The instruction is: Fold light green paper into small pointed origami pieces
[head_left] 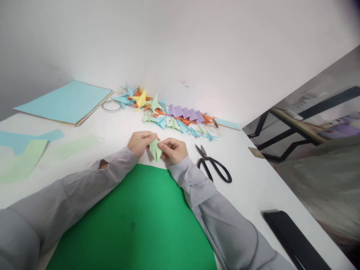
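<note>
Left hand (140, 144) and right hand (176, 150) both have a pinch grip on the folded paper (155, 150), so uneven tugging could tear it or skew the creases.

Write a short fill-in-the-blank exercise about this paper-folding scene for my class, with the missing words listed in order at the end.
1. The left hand and the right hand both hold folded paper that is light ____ in colour.
2. The scissors lie nearer the ____ hand.
3. The top sheet of the stack at the far left is light ____.
4. The pleated paper among the small folded figures is ____.

Missing words: green; right; blue; purple.
</note>
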{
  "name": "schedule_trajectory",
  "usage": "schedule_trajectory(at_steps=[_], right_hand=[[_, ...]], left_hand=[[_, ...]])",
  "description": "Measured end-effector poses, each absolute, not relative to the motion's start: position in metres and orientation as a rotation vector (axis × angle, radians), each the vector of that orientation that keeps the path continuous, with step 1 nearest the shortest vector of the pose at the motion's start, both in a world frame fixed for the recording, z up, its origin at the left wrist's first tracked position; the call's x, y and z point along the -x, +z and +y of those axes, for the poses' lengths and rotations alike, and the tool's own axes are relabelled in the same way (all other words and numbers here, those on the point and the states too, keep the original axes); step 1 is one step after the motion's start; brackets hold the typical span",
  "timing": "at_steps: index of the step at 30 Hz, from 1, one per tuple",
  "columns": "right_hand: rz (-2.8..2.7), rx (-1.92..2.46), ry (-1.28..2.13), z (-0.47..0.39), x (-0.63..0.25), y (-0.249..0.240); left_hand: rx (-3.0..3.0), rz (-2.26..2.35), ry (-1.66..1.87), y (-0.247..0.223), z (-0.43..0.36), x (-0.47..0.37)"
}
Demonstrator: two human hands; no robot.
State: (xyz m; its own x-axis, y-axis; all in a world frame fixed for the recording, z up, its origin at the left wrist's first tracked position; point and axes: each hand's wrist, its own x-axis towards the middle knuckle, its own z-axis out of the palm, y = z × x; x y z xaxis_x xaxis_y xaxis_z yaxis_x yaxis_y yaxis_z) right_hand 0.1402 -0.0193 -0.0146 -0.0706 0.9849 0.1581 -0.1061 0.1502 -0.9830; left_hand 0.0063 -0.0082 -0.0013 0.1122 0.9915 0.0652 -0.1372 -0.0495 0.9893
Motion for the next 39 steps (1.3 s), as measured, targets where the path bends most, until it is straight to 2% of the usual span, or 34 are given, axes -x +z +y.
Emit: schedule_trajectory(at_steps=[10,23,31,39], right_hand=[[-1.322,1.003,1.156,-0.0183,-0.1403,-0.0176],[-1.368,1.041,1.153,-0.0153,-0.1417,-0.0201],[-1.357,1.036,1.145,-0.0182,-0.1402,-0.0173],[-1.281,1.015,1.232,-0.0169,-0.1433,-0.0157]], left_hand=[[-1.298,1.100,1.267,0.0017,-0.0106,-0.0065],[-1.129,1.030,1.276,-0.0023,-0.0086,-0.0080],[-1.396,1.110,1.268,-0.0001,-0.0107,-0.0060],[-1.121,0.969,1.279,-0.0030,-0.0085,-0.0052]])
